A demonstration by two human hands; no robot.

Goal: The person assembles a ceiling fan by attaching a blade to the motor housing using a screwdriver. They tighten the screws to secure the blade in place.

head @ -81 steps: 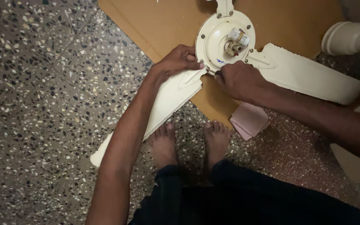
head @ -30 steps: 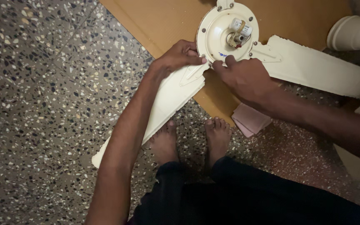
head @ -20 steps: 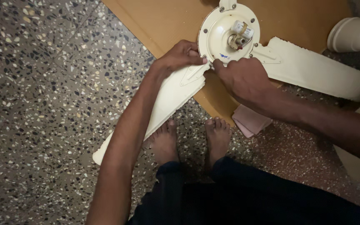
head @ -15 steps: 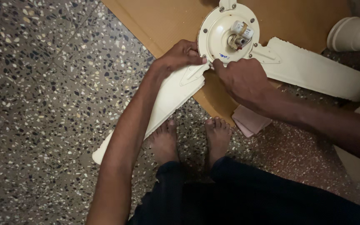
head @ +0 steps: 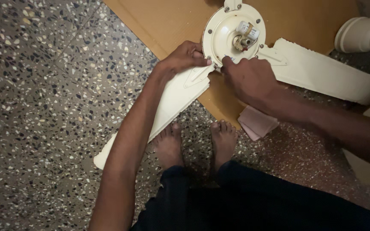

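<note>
Since a moment ago little has shifted: the fan blade (head: 168, 107) is still pinched by the left hand (head: 185, 57) at the motor housing (head: 233, 32), while the right hand (head: 249, 79) stays curled at the joint, its grip hidden.

One small label: white with dark print, wrapped on the little cylindrical part (head: 248, 30) at the fan hub's centre, far right of middle. Flat brown cardboard sheet (head: 180, 21) lay under the hub, far side. No signs or screens.
</note>
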